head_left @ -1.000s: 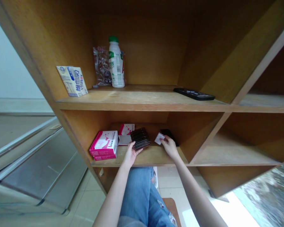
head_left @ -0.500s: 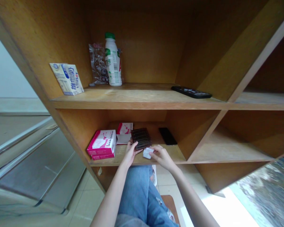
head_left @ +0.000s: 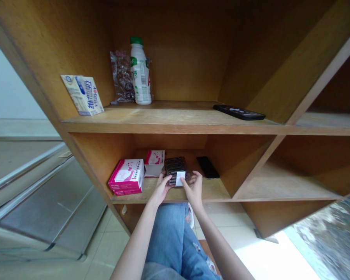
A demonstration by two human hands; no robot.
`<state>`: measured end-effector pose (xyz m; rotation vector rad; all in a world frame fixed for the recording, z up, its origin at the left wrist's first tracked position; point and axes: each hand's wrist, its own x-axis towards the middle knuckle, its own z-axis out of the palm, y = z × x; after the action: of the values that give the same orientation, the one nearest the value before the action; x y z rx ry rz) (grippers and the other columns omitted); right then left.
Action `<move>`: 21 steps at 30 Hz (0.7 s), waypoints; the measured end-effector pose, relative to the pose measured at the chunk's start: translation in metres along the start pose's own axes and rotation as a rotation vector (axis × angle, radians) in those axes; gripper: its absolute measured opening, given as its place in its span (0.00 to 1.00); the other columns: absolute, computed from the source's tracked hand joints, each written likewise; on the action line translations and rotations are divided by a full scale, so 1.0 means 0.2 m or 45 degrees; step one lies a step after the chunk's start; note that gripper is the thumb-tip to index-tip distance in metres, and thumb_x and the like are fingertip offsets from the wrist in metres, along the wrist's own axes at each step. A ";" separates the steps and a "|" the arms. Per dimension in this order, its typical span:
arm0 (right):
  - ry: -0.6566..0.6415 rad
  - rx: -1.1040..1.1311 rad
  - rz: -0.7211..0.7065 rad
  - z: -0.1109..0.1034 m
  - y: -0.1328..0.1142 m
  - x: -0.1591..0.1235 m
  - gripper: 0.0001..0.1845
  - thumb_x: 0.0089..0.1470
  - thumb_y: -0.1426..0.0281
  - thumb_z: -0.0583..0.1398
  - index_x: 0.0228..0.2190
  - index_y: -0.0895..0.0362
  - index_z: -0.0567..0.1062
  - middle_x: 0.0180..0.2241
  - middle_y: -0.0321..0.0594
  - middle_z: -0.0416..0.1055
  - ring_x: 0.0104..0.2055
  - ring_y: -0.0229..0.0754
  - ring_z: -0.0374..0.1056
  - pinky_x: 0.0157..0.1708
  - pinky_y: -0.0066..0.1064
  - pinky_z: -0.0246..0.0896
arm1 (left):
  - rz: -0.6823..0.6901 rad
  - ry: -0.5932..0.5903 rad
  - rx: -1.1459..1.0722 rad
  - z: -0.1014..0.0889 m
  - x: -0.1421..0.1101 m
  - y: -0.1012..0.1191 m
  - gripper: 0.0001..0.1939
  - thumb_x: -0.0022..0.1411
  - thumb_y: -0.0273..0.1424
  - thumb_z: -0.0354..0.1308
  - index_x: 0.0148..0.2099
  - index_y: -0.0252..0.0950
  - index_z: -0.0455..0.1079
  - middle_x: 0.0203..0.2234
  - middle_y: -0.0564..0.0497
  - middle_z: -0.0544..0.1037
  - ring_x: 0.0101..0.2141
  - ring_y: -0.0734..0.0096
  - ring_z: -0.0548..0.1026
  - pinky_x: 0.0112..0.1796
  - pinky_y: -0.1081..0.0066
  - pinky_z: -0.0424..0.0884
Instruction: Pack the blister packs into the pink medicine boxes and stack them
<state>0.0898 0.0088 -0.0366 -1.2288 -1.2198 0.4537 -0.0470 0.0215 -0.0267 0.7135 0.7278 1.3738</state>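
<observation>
My left hand (head_left: pixel 161 190) grips the lower left side of a dark, ridged pack in clear wrap (head_left: pixel 175 165) on the lower shelf; what is inside I cannot make out. A small folded white paper (head_left: pixel 180 177) lies against the pack's near face. The thumb of my right hand (head_left: pixel 194 190) presses on that paper, while its fingers curl round the pack's right side. Just left of the pack is a pink and white box (head_left: pixel 155 158) with a pale flap or panel towards me. Farther left, pink and white boxes (head_left: pixel 127 175) are stacked.
A black phone (head_left: pixel 207 167) lies right of my hands. On the upper shelf (head_left: pixel 175 116) stand a Vitasoy carton (head_left: pixel 83 95), a white bottle with a green cap (head_left: pixel 140 76) and a clear plastic bag (head_left: pixel 122 76). A flat black device (head_left: pixel 239 112) lies there too. A wooden divider (head_left: pixel 251 167) closes the right side.
My right hand has moved left with the white paper and brought it flat against the dark pack. The pack has turned a little more upright in my left hand.
</observation>
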 end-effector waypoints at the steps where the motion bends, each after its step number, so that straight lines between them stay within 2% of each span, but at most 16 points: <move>1: -0.029 0.047 0.105 0.02 0.00 -0.01 0.30 0.48 0.57 0.62 0.47 0.57 0.60 0.36 0.40 0.63 0.32 0.40 0.64 0.34 0.34 0.64 | 0.025 -0.002 -0.033 0.00 0.00 0.00 0.18 0.52 0.30 0.62 0.44 0.39 0.63 0.40 0.51 0.76 0.37 0.71 0.75 0.35 0.71 0.72; 4: -0.151 0.213 0.416 0.05 -0.02 -0.01 0.31 0.47 0.52 0.61 0.46 0.56 0.59 0.33 0.38 0.66 0.29 0.40 0.68 0.27 0.31 0.65 | 0.090 -0.005 -0.102 0.00 0.01 -0.01 0.16 0.51 0.28 0.62 0.43 0.38 0.65 0.40 0.52 0.76 0.40 0.72 0.74 0.41 0.71 0.69; 7: -0.304 0.446 0.706 0.05 -0.07 0.00 0.32 0.47 0.49 0.60 0.47 0.52 0.57 0.38 0.41 0.69 0.25 0.40 0.70 0.19 0.30 0.65 | 0.109 -0.012 -0.104 -0.01 0.00 -0.01 0.15 0.51 0.28 0.61 0.43 0.38 0.66 0.40 0.52 0.77 0.41 0.72 0.74 0.43 0.71 0.67; 9: -0.345 0.585 0.821 0.04 -0.10 0.00 0.31 0.46 0.50 0.61 0.46 0.51 0.57 0.40 0.41 0.70 0.25 0.40 0.72 0.19 0.31 0.68 | 0.112 -0.012 -0.091 0.00 -0.01 0.00 0.16 0.51 0.27 0.61 0.43 0.39 0.66 0.41 0.52 0.77 0.42 0.71 0.73 0.44 0.70 0.66; 12: -0.269 0.731 0.875 0.04 -0.12 0.01 0.29 0.44 0.56 0.65 0.44 0.51 0.61 0.41 0.40 0.71 0.30 0.41 0.73 0.25 0.32 0.72 | 0.114 -0.006 -0.062 0.00 -0.02 0.01 0.17 0.50 0.27 0.62 0.44 0.39 0.67 0.41 0.52 0.77 0.43 0.70 0.73 0.46 0.69 0.65; 16: -0.185 0.856 0.884 0.04 -0.12 0.02 0.26 0.41 0.60 0.67 0.41 0.54 0.66 0.38 0.40 0.73 0.35 0.42 0.73 0.26 0.29 0.72 | 0.115 -0.004 -0.033 0.01 -0.02 0.01 0.18 0.49 0.27 0.62 0.44 0.38 0.67 0.40 0.52 0.77 0.44 0.69 0.73 0.48 0.68 0.64; 21: -0.291 0.981 0.883 0.04 -0.10 0.04 0.21 0.41 0.61 0.67 0.37 0.59 0.74 0.35 0.43 0.76 0.36 0.42 0.73 0.29 0.27 0.71 | 0.129 0.012 -0.008 0.02 -0.02 0.02 0.19 0.49 0.28 0.61 0.45 0.38 0.67 0.41 0.51 0.77 0.44 0.69 0.73 0.47 0.68 0.64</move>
<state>0.0791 0.0119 -0.0154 -0.8908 -0.6380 1.4555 -0.0473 0.0169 -0.0212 0.7475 0.7026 1.4719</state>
